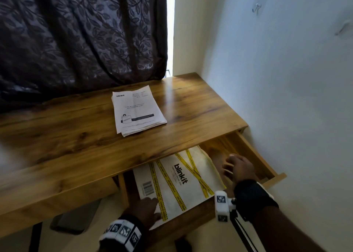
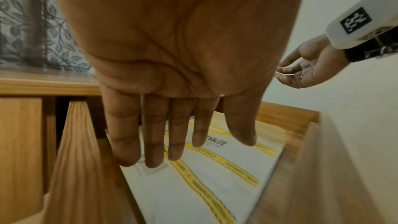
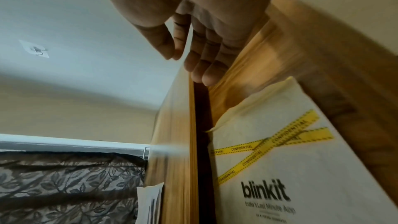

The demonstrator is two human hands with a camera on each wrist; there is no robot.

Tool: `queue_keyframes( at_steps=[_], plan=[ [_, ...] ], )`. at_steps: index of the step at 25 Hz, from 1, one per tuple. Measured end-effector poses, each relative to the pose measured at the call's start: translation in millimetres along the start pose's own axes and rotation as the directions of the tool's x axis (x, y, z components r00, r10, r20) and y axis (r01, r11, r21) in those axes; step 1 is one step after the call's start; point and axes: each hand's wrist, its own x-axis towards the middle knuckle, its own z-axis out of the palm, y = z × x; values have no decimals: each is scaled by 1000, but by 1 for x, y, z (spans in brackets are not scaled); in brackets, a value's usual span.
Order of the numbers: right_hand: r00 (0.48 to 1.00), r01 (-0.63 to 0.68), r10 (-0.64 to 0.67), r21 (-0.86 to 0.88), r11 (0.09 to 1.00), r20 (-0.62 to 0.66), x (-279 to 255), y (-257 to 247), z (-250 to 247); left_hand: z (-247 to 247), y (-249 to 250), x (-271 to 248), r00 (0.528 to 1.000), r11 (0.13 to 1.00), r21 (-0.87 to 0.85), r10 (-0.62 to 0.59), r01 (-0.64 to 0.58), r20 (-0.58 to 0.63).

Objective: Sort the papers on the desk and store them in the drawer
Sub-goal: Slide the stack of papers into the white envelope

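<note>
**Two bare hands at an open desk drawer holding a blinkit envelope**

Head view: A wooden desk (image 1: 80, 137) is standing in a room corner, a dark leaf-patterned curtain (image 1: 76, 35) hanging behind it and a white wall (image 1: 286, 89) running along its right side. A stack of printed papers (image 1: 137, 110) is lying on the desktop toward the back right, well apart from both hands. Below the desk's front edge, the drawer (image 1: 254, 154) is standing pulled out. Inside it a white blinkit envelope (image 1: 177, 181) crossed with yellow tape is lying flat, filling the left part of the drawer. The left hand (image 1: 147, 207) is resting flat, fingers straight, on the envelope's near left corner. The right hand (image 1: 238, 167) is hovering over the bare right part of the drawer, fingers loosely spread, holding nothing.

Left wrist view: The left hand (image 2: 172, 74) is stretching out with straight fingers (image 2: 152, 142) together over the envelope (image 2: 215, 176), gripping nothing; whether the tips are touching cannot be told here. The right hand (image 2: 305, 67) is showing at the far right, palm open and empty.

Right wrist view: The right hand (image 3: 204, 40) is hanging relaxed, fingers slightly bent, just beside the desk's front edge, empty. The envelope (image 3: 301, 168) is lying below it in the drawer (image 3: 247, 67). A corner of the papers (image 3: 148, 205) is peeking over the desktop edge.
</note>
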Motion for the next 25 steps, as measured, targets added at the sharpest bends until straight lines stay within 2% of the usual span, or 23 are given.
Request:
queue_keyframes(
  at_steps=[2,3,5,6,8,10,11,13,16,20,22,25],
  plan=[
    [995,-62,76,-187,980,68,32,-5,16,-12,-4,29,997,998,-13,-66,65,-38],
    [986,-86,127,-322,943,111,48,-4,23,-16,-5,43,994,995,-19,-98,97,-53],
    [960,-86,223,-582,809,168,80,4,36,-19,-6,67,981,980,-63,-190,188,-33],
    [952,-66,250,-679,731,176,105,16,40,-18,-7,78,968,964,-98,-250,248,-7],
    [944,26,273,-864,503,187,154,45,38,-12,-10,93,933,923,-130,-359,361,39],
    [930,113,312,-959,259,194,204,82,34,-6,-13,103,898,890,-121,-436,440,63],
    [918,137,346,-973,187,196,207,81,35,-3,-13,108,884,876,-121,-463,467,66],
    [897,162,376,-963,213,234,177,53,46,-4,-11,113,869,859,-131,-489,495,77],
    [852,142,441,-935,326,283,156,35,59,-7,-9,117,868,855,-152,-488,496,88],
    [782,268,459,-892,363,422,145,23,62,-11,-14,111,874,851,-201,-478,485,83],
    [808,256,406,-875,411,427,137,21,56,-14,-17,104,887,853,-246,-455,461,86],
    [828,213,348,-820,531,440,117,4,41,-15,-23,99,921,853,-359,-383,380,64]
  ],
)
